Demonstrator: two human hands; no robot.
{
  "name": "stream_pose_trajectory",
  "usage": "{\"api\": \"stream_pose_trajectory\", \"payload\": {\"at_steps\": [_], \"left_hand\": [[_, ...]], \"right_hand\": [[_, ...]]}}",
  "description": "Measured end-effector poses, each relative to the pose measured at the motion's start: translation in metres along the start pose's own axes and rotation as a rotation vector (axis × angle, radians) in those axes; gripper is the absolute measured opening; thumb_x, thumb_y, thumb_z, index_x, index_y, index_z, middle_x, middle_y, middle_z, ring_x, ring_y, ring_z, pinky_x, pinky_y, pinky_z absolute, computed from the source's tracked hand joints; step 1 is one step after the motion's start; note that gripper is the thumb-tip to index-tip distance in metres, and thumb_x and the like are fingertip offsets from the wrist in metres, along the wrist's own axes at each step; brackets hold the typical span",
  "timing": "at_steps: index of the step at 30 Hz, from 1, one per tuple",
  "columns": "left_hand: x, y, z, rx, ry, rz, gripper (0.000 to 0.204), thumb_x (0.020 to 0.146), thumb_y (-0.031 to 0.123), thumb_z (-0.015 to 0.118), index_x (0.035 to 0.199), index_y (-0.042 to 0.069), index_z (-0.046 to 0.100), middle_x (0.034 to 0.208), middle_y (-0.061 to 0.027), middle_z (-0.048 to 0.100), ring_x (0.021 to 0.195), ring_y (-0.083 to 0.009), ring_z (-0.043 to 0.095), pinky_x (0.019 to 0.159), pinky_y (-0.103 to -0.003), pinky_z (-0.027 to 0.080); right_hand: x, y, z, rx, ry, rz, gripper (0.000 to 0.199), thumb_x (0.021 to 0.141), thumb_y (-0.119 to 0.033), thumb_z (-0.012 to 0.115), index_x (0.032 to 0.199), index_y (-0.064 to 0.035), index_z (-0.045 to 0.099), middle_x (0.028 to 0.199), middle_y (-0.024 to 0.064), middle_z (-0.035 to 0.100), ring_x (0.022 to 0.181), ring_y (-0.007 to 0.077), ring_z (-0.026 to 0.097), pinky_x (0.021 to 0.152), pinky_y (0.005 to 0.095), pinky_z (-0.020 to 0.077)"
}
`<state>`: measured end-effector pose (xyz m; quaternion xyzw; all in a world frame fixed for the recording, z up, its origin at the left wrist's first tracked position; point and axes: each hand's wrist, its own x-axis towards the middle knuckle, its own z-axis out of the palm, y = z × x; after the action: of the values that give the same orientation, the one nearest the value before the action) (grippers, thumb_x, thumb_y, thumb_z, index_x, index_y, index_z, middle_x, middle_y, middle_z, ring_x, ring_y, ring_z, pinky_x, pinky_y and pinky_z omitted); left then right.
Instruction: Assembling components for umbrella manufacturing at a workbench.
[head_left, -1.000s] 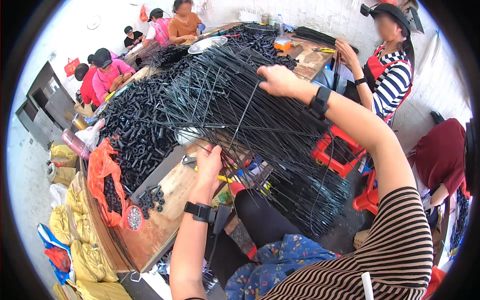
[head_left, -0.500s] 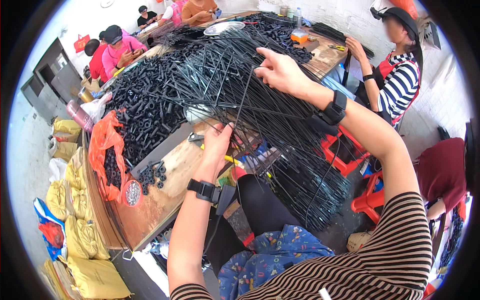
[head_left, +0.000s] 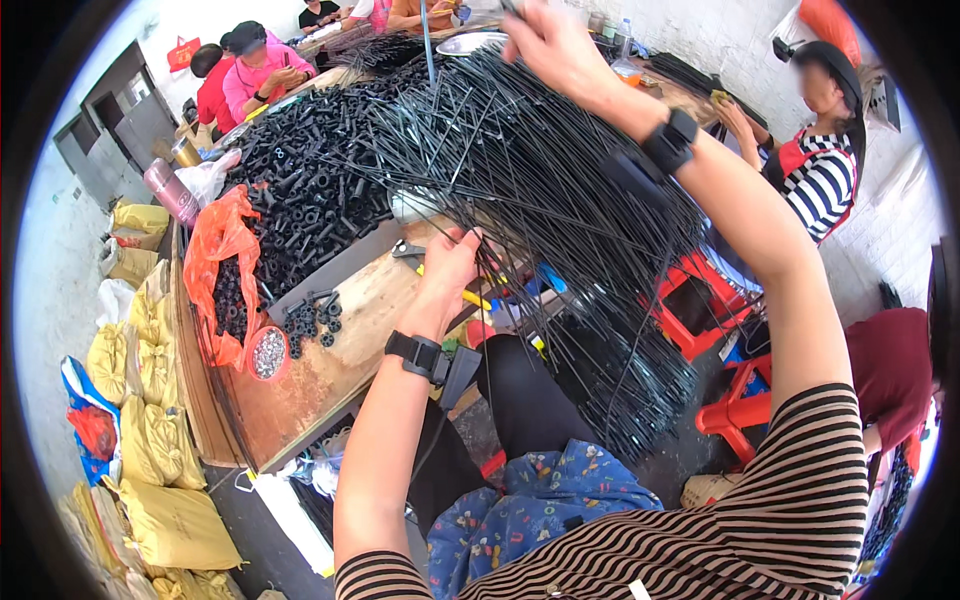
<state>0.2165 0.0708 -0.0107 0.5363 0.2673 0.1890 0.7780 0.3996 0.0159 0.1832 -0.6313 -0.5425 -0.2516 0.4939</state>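
The left hand (head_left: 450, 266)'s fingers pinch together among the near ends of the black rods (head_left: 540, 160), piled across the desk (head_left: 372, 290); I cannot tell whether they grasp one. The right hand (head_left: 556, 50) hangs above the rods' far side, its hold unclear.

Rods (head_left: 560, 170) lie on the table (head_left: 370, 285), right of heaped fittings (head_left: 310, 165). Sacks (head_left: 150, 440) stand at the table's left; stools (head_left: 735, 412), its right.

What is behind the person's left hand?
Past the left hand, a grey tool head shows to its left and a yellow handle to its lower right. The hand and wrist cover whatever lies between, so whether the two join cannot be seen.
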Motion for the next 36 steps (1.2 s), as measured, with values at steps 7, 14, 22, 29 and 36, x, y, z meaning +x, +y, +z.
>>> {"api": "stream_pose_trajectory", "payload": {"at_steps": [7,14,22,29,36], "left_hand": [[0.008,-0.009,0.001,-0.027,0.083,0.148,0.023,0.092,0.010,0.053,0.107,-0.002,0.041,0.094,-0.0113,0.059,0.074,-0.0202,0.064,0.064,-0.034,0.057],[0.006,-0.002,0.015,0.040,0.286,0.182,0.020,0.094,0.016,0.049,0.108,0.003,0.045,0.091,-0.0051,0.056,0.079,-0.0170,0.060,0.066,-0.033,0.055],[0.001,0.013,0.020,0.228,0.199,0.207,0.037,0.099,0.035,0.037,0.081,0.009,0.055,0.072,-0.0010,0.058,0.059,-0.0097,0.047,0.055,-0.027,0.039],[0.009,0.023,0.013,0.015,0.207,0.091,0.033,0.094,0.035,0.052,0.078,0.006,0.060,0.068,-0.0053,0.061,0.055,-0.0145,0.057,0.050,-0.029,0.046],[0.004,0.039,0.010,-0.204,0.216,0.081,0.021,0.097,0.020,0.045,0.094,0.000,0.051,0.065,-0.0033,0.051,0.057,-0.0188,0.054,0.055,-0.034,0.048]], "right_hand": [[-0.118,0.024,-0.018,-0.267,-0.768,0.152,0.024,0.085,-0.025,0.060,0.087,-0.0020,0.063,0.076,0.0143,0.065,0.073,0.0314,0.063,0.067,0.0388,0.0493],[-0.121,-0.004,-0.007,-0.257,-1.026,0.256,0.029,0.079,-0.030,0.067,0.081,-0.0013,0.066,0.074,0.0140,0.067,0.069,0.0263,0.066,0.068,0.0365,0.0504],[-0.124,-0.015,0.025,0.074,-1.123,0.674,0.026,0.084,-0.028,0.057,0.073,-0.0056,0.064,0.064,0.0031,0.066,0.048,0.0136,0.054,0.044,0.0301,0.0413],[-0.145,-0.010,0.049,0.008,-0.992,0.207,0.033,0.084,-0.028,0.052,0.084,0.0019,0.066,0.070,0.0176,0.065,0.074,0.0268,0.067,0.069,0.0386,0.0511],[-0.111,-0.011,0.013,-0.065,-0.832,0.206,0.047,0.080,-0.046,0.063,0.067,-0.0014,0.064,0.070,0.0158,0.066,0.070,0.0304,0.066,0.068,0.0413,0.0518]]}}
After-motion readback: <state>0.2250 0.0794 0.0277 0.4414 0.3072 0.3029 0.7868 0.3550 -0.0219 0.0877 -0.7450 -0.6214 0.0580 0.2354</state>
